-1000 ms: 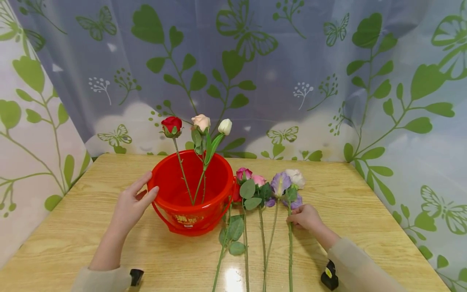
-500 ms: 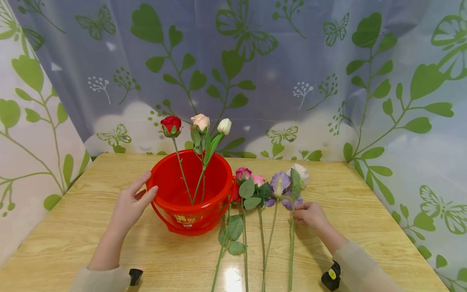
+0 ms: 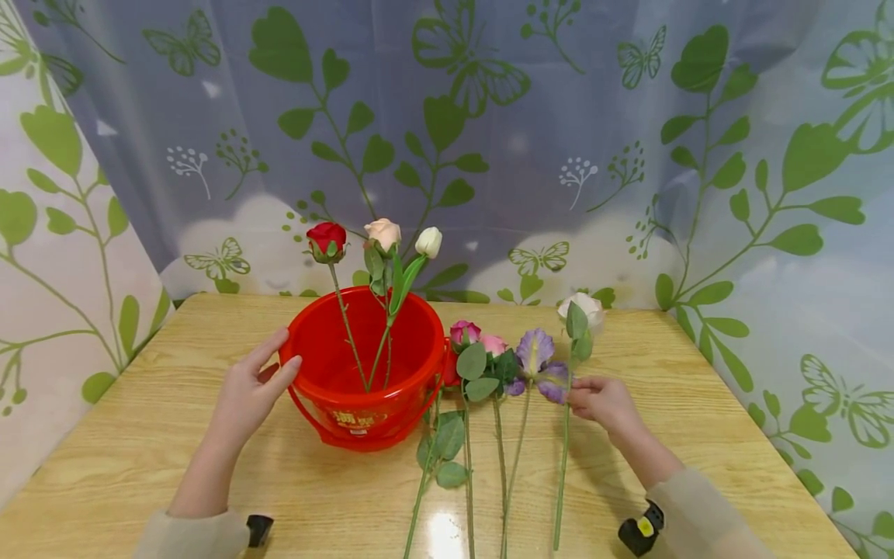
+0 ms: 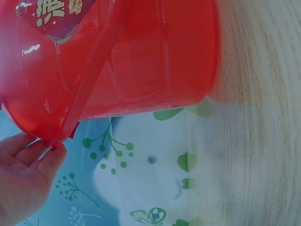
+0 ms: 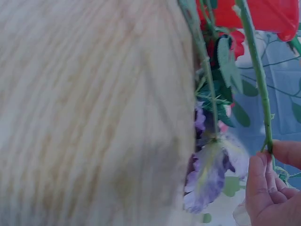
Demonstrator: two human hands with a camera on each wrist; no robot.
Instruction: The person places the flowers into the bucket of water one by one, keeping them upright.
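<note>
My left hand (image 3: 250, 392) holds the red plastic bucket (image 3: 401, 425) at its left rim. The left wrist view shows thumb and fingers (image 4: 51, 157) pinching the rim by the handle joint. A red rose (image 3: 326, 239), a peach rose (image 3: 382, 233) and a white tulip (image 3: 429, 242) stand in the bucket, stems leaning. My right hand (image 3: 606, 405) pinches the green stem (image 5: 261, 80) of a white rose (image 3: 583, 309) between thumb and fingers. Its bloom points toward the curtain, and its stem runs back toward me. Left of that hand lies a purple iris (image 3: 536, 353).
Between bucket and iris lie a magenta rose (image 3: 464, 332), a pink rose (image 3: 493, 345) and a red bloom (image 3: 450, 369) partly hidden by leaves. Their long stems reach the near side of the wooden table (image 3: 698, 396). A patterned curtain (image 3: 489, 155) hangs behind.
My right hand has moved right and slightly away from me with the white rose, whose bloom is now apart from the iris. The left hand and bucket stay in place.
</note>
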